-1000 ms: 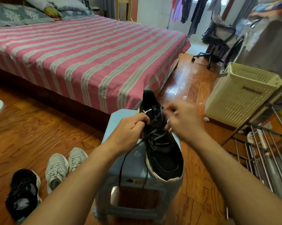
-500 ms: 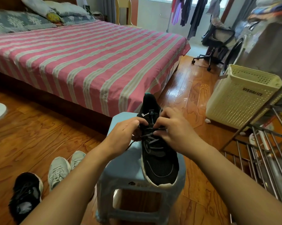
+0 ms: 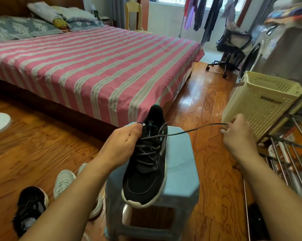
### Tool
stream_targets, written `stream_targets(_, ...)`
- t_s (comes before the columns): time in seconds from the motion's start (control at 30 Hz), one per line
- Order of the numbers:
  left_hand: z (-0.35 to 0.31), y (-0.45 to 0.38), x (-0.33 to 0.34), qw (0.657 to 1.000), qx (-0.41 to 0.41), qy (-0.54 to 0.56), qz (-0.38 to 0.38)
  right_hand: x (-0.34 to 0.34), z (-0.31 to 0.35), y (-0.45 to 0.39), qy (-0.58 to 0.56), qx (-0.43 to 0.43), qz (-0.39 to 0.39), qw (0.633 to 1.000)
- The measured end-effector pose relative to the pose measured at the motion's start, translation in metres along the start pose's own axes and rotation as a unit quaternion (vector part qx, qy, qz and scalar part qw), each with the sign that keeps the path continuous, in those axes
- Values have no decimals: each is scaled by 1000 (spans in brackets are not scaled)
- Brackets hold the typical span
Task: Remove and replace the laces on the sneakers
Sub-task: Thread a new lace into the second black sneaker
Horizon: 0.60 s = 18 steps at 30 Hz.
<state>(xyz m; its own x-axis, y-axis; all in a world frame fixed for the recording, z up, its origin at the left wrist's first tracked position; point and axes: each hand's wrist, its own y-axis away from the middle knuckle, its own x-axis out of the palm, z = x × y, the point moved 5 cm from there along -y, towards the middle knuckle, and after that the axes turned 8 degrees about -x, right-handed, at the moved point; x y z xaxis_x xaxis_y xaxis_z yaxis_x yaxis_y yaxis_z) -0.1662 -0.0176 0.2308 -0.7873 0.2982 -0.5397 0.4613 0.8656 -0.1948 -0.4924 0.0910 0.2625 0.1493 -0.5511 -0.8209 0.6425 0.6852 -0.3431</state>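
Note:
A black sneaker (image 3: 143,178) with a pale sole lies on a light blue plastic stool (image 3: 179,173), toe towards me. Its dark lace (image 3: 195,130) runs taut from the upper eyelets out to the right. My right hand (image 3: 237,134) pinches the lace's free end, held out beside the stool. My left hand (image 3: 122,145) grips the sneaker's left side near the tongue, its thumb by the top eyelets. The lower rows of lacing remain threaded across the tongue.
A second black sneaker (image 3: 29,207) and a pair of pale grey sneakers (image 3: 65,181) lie on the wooden floor to the left. A pink striped bed (image 3: 87,66) stands behind, a cream laundry basket (image 3: 261,101) and a metal rack (image 3: 289,153) to the right.
My right hand has moved away from the tongue to the right, drawing a length of lace out of the top eyelets. My left hand has stayed on the sneaker.

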Motion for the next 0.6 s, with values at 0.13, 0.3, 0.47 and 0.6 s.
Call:
stream_targets(0.13,-4,7,2,992,-20,-117,-37,21,41,37,-242,-35,368,897)
stream_targets(0.3,-67,54,25,971,172,-90,139,-4,102,113,-316,-166,695,624)
stream_targets(0.47,-70,96,36,962,66,-88,249,-17,79,93,-229,-194,576,761)
stream_targets(0.6,-63,105,30,956,55,-148,248,0,7,42,117,-127,265,949)
